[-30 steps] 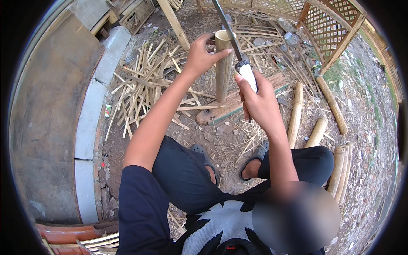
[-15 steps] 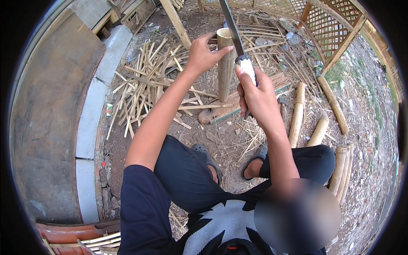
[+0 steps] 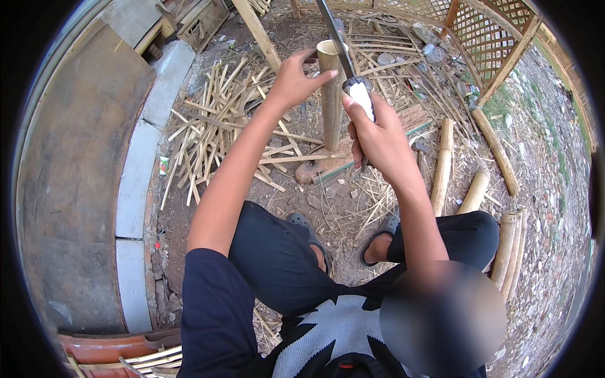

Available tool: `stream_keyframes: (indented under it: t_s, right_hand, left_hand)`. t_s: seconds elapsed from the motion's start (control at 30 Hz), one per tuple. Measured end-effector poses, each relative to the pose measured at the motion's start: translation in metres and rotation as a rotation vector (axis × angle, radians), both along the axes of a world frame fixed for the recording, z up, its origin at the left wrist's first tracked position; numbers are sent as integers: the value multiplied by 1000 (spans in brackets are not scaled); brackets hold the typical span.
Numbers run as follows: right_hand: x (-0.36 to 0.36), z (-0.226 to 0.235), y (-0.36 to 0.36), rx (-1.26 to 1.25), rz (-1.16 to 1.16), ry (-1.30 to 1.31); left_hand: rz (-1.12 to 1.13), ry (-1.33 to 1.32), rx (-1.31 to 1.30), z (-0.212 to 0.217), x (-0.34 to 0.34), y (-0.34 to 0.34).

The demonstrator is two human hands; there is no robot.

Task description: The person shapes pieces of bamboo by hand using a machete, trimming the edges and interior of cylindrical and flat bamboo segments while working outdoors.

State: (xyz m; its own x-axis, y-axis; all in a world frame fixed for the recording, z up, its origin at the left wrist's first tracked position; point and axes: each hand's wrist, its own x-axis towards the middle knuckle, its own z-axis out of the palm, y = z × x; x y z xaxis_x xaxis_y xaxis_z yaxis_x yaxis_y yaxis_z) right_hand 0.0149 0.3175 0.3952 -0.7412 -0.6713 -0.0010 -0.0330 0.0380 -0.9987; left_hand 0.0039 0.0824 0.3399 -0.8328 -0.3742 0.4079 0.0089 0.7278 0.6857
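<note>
A bamboo section [image 3: 330,113] stands upright on a worn wooden board [image 3: 321,169], its hollow cut end facing up. Near its top, my left hand [image 3: 295,79] steadies it, thumb across the front and fingers partly hidden behind. My right hand [image 3: 378,129] is closed round the white-wrapped handle of a machete [image 3: 340,44]. The dark blade points up and away, passing close beside the bamboo's rim; whether the two touch, I cannot tell.
A heap of split bamboo strips [image 3: 214,126] lies on the left. Several bamboo lengths [image 3: 442,167] rest at right, beside my knee. Farther back are a lattice panel [image 3: 488,44] and a slanting wooden post [image 3: 257,31]. A concrete edge [image 3: 135,189] runs along the left.
Both hands, the machete and the bamboo's top have shifted very slightly left in the picture. Both grips look the same.
</note>
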Motion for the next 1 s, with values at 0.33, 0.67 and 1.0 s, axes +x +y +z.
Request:
stream_keyframes:
  t_s: [0.33, 0.67, 1.0]
  right_hand:
    - [-11, 3, -2, 16, 63, -13]
    - [-34, 17, 1, 176, 28, 337]
    - [-41, 45, 23, 370, 131, 397]
  left_hand:
    - [70, 15, 907, 33, 71, 120]
    - [-164, 130, 1606, 40, 57, 179]
    - [-136, 111, 1544, 79, 67, 208]
